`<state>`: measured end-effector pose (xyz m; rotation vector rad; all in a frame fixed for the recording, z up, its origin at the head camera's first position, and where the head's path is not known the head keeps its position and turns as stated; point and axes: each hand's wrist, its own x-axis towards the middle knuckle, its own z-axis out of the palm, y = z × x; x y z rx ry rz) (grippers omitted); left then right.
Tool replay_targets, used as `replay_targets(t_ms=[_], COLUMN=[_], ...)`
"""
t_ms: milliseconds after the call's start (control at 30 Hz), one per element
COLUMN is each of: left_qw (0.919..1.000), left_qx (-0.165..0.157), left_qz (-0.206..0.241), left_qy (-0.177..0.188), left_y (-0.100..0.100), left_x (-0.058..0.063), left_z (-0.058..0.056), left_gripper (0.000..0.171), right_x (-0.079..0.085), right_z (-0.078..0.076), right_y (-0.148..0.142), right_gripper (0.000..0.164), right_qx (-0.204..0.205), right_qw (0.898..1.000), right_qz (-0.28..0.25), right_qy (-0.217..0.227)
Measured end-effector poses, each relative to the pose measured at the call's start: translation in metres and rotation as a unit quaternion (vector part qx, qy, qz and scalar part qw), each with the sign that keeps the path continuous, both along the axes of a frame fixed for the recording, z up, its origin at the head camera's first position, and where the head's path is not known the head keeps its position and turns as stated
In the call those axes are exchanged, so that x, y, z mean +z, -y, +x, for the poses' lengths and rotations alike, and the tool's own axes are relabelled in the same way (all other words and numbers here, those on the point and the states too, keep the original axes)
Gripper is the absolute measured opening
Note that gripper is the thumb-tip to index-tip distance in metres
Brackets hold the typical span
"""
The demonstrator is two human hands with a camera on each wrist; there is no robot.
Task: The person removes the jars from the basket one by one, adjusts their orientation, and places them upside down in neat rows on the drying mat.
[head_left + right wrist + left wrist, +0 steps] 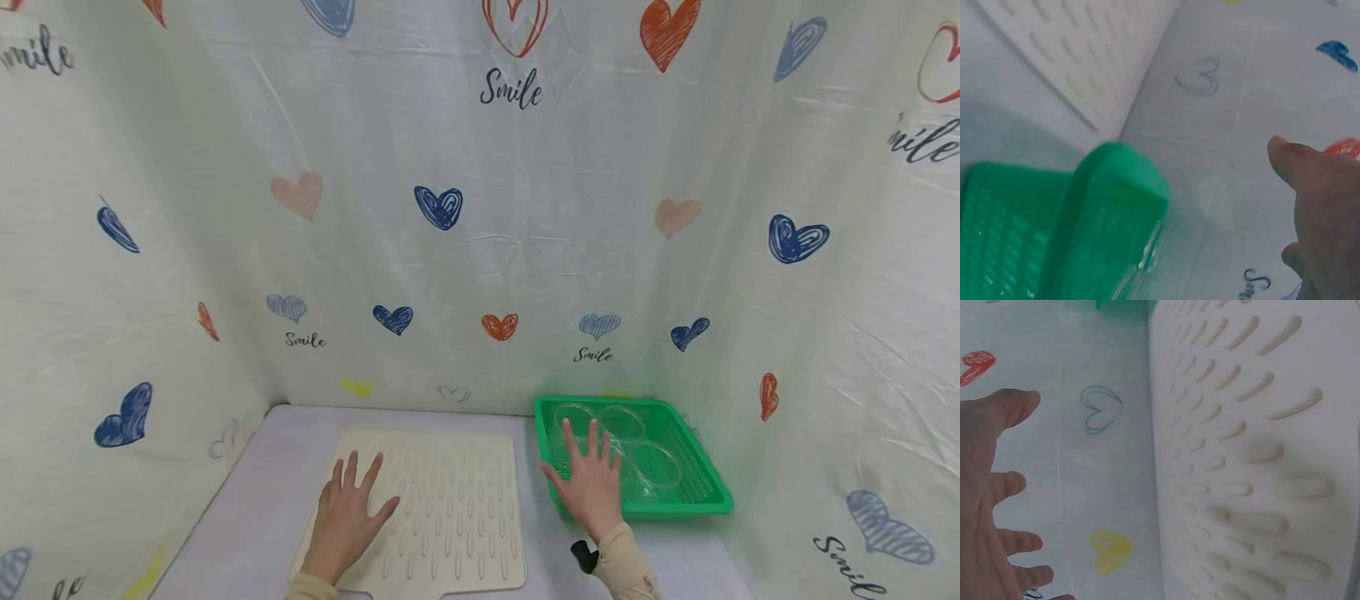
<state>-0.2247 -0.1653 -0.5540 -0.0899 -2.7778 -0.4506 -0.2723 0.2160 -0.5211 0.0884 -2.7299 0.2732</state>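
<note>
I see the left hand (pixel 347 520), fingers spread above a board (pixel 452 517), and the right hand (pixel 589 485), spread fingers partly hiding clear round things (pixel 660 465) in a green basket (pixel 645 510).

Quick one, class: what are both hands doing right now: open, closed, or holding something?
Left hand: open, spread, holding nothing, over the cream slotted board.
Right hand: open, spread, holding nothing, over the green basket.
</note>
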Motion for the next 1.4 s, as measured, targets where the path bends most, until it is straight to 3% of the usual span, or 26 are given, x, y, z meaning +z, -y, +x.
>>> replay_targets(t_ms=[133, 333, 700, 1000, 1167, 1400], left_qw=[0.9997, 0.9992, 0.9987, 0.9989, 0.9972, 0.9861], left_qx=[-0.004, 0.006, 0.003, -0.007, -0.018, -0.051], left_qz=[0.013, 0.014, 0.027, 0.035, 0.063, 0.144], left_qy=[0.021, 0.036, 0.043, 0.030, 0.035, 0.065], left_y=[0.002, 0.006, 0.006, 0.003, -0.001, -0.020], left_x=[-0.006, -0.013, -0.017, -0.016, -0.015, -0.013], left_z=[0.001, 0.000, -0.002, -0.003, -0.004, -0.006], left_gripper=[0.078, 0.079, 0.080, 0.079, 0.079, 0.081], right_x=[-0.004, -0.016, -0.027, -0.026, -0.012, 0.031], right_z=[-0.009, -0.015, -0.020, -0.020, -0.014, 0.008], right_y=[-0.030, -0.055, -0.066, -0.066, -0.060, -0.034], right_gripper=[0.093, 0.094, 0.099, 0.103, 0.102, 0.101], right_qx=[-0.033, -0.049, -0.062, -0.055, -0.042, -0.010], right_qw=[0.999, 0.998, 0.997, 0.998, 0.998, 0.991], right_qz=[-0.018, -0.028, 0.001, -0.009, -0.032, -0.108], right_qy=[0.014, 0.037, 0.040, 0.012, -0.026, -0.075])
